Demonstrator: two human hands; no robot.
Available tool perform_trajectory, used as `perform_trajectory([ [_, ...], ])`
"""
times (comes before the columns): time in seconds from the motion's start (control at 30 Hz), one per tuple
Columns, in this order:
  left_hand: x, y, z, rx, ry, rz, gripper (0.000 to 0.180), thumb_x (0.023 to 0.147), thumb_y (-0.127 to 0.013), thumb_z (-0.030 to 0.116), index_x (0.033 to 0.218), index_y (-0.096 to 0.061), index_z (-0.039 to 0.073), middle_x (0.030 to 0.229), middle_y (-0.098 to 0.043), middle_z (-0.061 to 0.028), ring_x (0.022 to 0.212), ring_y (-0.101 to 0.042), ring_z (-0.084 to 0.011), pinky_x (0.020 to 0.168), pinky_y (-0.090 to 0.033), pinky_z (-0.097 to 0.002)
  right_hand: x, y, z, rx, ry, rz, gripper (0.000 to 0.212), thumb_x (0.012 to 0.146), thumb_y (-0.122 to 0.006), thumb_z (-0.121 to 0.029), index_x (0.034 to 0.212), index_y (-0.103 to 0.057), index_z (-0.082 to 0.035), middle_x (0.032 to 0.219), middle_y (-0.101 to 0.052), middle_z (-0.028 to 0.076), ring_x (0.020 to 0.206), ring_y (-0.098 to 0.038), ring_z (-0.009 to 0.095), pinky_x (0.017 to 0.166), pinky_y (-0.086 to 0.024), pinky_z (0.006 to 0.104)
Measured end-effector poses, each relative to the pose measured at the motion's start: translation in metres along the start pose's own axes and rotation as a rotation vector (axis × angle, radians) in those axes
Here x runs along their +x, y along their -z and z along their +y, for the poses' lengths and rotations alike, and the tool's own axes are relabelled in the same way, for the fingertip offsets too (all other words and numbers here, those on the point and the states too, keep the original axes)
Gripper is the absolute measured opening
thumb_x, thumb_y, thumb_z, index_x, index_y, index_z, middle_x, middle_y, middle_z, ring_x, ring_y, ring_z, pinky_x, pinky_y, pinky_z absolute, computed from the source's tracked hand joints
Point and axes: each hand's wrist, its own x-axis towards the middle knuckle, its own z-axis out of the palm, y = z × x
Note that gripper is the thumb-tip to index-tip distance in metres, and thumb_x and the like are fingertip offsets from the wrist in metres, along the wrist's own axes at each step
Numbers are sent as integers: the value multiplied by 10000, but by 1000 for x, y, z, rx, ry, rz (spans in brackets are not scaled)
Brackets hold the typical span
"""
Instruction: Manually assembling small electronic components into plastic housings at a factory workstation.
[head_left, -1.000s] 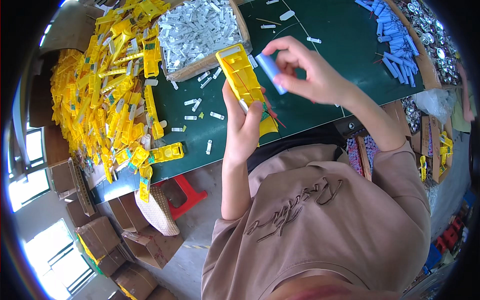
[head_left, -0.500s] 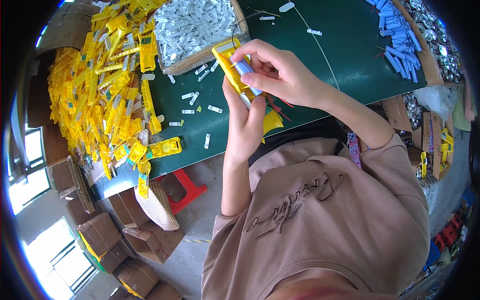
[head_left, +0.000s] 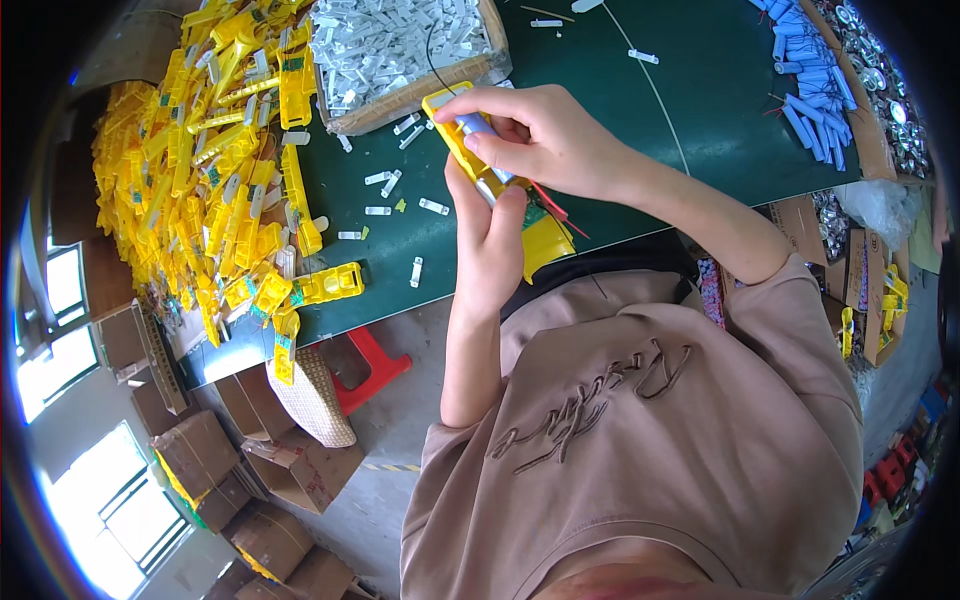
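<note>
A person in a brown T-shirt (head_left: pixel 640 440) works over a green tabletop (head_left: pixel 620 130), both bare hands meeting on a yellow plastic housing (head_left: pixel 545 248) above its near edge. The left hand (head_left: pixel 487 232) grips the housing from below, thumb pressed along its near side; the other fingers are mostly hidden beneath it, and their exact hold cannot be told. The right hand (head_left: pixel 550 130) has thumb and forefinger clamped on a blue cylindrical cell (head_left: pixel 473 124) — its length lined up with the housing's open channel, though whether it is fully seated cannot be told. Red wires (head_left: pixel 557 208) trail from the housing beside the left thumb.

Just beyond the hands, a cardboard box (head_left: pixel 430 95) brims with small white plastic pieces (head_left: pixel 395 45), and loose white strips (head_left: pixel 432 206) lie scattered on the tabletop to its near side. A great heap of yellow housings (head_left: pixel 200 190) covers the left end, some with green circuit boards showing. At the far right, a pile of blue cells (head_left: pixel 818 105) sits beside a mass of silvery round parts (head_left: pixel 888 95) — well apart from the hands. A red stool (head_left: pixel 378 375) stands below the tabletop's edge, near stacked cartons (head_left: pixel 195 455).
</note>
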Motion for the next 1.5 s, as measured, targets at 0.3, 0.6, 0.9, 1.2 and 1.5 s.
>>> perform_trajectory([
  [0.3, 0, -6, -1, 88, -82, 21, 495, 806, -324, 21, 1279, -178, 19, 1021, -449, -152, 795, -553, -182, 642, -536, -339, 2, 8, -9, -4, -35, 30, 167, 790, -573, -104, 947, -615, -66, 586, -507, 18, 493, -443, 60, 455, -360, 184],
  [0.6, -2, -10, 10, 55, -20, 87, 526, 812, -338, -15, 1295, -127, -12, 1161, -361, -140, 1030, -426, -164, 848, -386, -277, 7, 5, -6, 64, -88, -30, 167, 799, -564, -118, 956, -596, -69, 575, -480, 12, 493, -421, 58, 451, -343, 192],
  [0.9, -4, -9, 10, -19, 6, 53, 539, 812, -340, -16, 1299, -110, -5, 1136, -375, -130, 967, -455, -154, 814, -408, -265, 8, 2, -13, 58, -74, 11, 167, 797, -560, -127, 953, -584, -74, 551, -466, 8, 470, -411, 64, 437, -333, 207],
  [1.2, -12, 1, 16, -45, 4, 2, 572, 809, -331, -11, 1312, -61, 30, 1030, -421, -137, 805, -514, -155, 655, -512, -300, 4, 0, -7, 34, 69, -59, 224, 851, -527, -150, 1065, -520, -82, 648, -469, 19, 530, -417, 63, 487, -353, 194],
  [1.5, 13, -6, 10, 68, -123, -8, 643, 793, -326, -27, 1335, 14, 40, 1115, -391, -165, 902, -498, -197, 754, -463, -307, 6, 24, -4, 260, -232, -99, 524, 836, -569, -195, 1277, -325, -54, 897, -466, 36, 764, -459, 73, 653, -402, 192],
])
